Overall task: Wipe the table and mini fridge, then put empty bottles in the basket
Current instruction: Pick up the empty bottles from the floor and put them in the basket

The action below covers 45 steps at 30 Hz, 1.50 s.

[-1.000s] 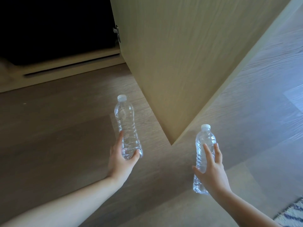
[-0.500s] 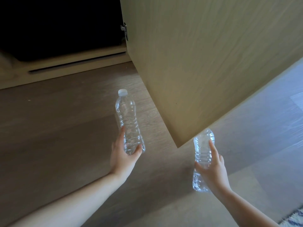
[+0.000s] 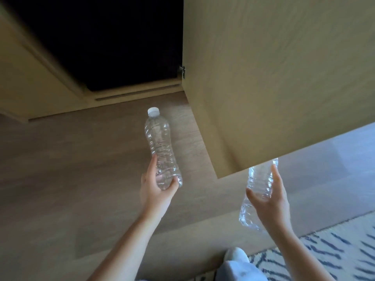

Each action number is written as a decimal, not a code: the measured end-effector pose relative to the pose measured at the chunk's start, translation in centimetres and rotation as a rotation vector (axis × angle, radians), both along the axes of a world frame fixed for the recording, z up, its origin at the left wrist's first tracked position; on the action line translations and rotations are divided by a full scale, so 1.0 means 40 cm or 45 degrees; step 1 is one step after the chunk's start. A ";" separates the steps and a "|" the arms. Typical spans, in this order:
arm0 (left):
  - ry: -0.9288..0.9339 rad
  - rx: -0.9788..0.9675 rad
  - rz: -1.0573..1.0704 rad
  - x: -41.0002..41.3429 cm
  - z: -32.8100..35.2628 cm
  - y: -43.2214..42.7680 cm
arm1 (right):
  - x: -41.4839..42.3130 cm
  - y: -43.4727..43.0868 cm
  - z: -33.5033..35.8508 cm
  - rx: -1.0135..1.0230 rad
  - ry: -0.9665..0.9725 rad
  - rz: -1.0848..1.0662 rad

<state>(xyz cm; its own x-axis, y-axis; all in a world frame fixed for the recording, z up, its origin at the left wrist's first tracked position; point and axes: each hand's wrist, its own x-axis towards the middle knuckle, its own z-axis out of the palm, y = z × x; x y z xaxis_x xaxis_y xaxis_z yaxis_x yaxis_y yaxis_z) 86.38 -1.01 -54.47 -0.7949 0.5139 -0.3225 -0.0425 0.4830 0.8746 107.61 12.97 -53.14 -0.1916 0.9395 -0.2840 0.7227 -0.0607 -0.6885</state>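
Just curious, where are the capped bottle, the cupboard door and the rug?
capped bottle [image 3: 158,142]: head view, clear ribbed body.
cupboard door [image 3: 274,78]: head view, wooden face.
rug [image 3: 345,248]: head view, striped top.

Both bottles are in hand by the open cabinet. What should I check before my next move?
1. Left hand grips left bottle low down: ok.
2. Right hand grips right bottle: ok.
3. Left bottle capped: ok.
4. Right bottle clear of cabinet door: cannot tell; its top is hidden behind the door's lower edge.
5. Basket in view: not ok.
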 end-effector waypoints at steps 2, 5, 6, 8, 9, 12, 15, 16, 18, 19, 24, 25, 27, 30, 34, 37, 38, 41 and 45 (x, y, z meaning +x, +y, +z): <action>0.013 -0.012 0.006 0.011 0.113 -0.017 | 0.010 0.010 0.119 0.004 0.006 -0.005; -0.001 0.017 -0.002 0.022 0.278 -0.033 | 0.023 0.034 0.290 0.020 0.027 -0.030; -0.022 0.023 0.009 0.023 0.336 -0.036 | 0.026 0.043 0.348 0.024 0.031 -0.044; -0.058 0.038 0.082 0.028 0.454 -0.041 | 0.030 0.058 0.465 0.019 0.052 -0.064; -0.072 0.056 0.131 0.033 0.512 -0.042 | 0.034 0.067 0.522 0.019 0.063 -0.062; -0.099 0.108 0.233 0.046 0.706 -0.034 | 0.047 0.099 0.711 0.018 0.107 -0.021; -0.104 0.163 0.239 0.069 0.873 -0.025 | 0.056 0.120 0.865 0.017 0.162 0.040; -0.107 0.178 0.241 0.079 0.931 -0.021 | 0.058 0.124 0.919 0.015 0.185 0.070; -0.127 0.204 0.237 0.107 1.039 -0.018 | 0.065 0.124 1.021 0.013 0.237 0.126; -0.142 0.219 0.230 0.122 1.089 -0.018 | 0.072 0.123 1.066 0.011 0.262 0.146; -0.179 0.268 0.135 0.170 1.276 -0.037 | 0.106 0.106 1.262 0.041 0.356 0.190; -0.185 0.278 0.115 0.170 1.308 -0.042 | 0.113 0.100 1.297 0.064 0.365 0.188; -0.201 0.314 0.058 0.161 1.364 -0.048 | 0.122 0.080 1.367 0.102 0.385 0.184; -0.206 0.375 -0.069 0.137 1.433 -0.066 | 0.136 0.039 1.437 0.126 0.433 0.141; -0.177 0.387 -0.234 0.096 1.500 -0.088 | 0.150 -0.025 1.488 0.109 0.564 0.051; -0.198 0.392 -0.352 0.076 1.522 -0.090 | 0.153 -0.072 1.519 0.106 0.611 -0.008; -0.214 0.407 -0.394 0.073 1.527 -0.086 | 0.154 -0.085 1.528 0.110 0.617 -0.032; -0.285 0.459 -0.530 0.072 1.543 -0.064 | 0.162 -0.112 1.551 0.141 0.628 -0.094; -0.328 0.478 -0.650 0.094 1.549 -0.019 | 0.192 -0.113 1.571 0.171 0.628 -0.143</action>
<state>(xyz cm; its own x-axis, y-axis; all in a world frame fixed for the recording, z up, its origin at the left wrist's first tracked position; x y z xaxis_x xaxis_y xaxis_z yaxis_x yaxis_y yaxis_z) 90.14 -1.76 7.50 -0.3452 0.9179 -0.1958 -0.1192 0.1641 0.9792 115.28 8.46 9.69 -0.1683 0.9838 -0.0612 0.3043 -0.0072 -0.9525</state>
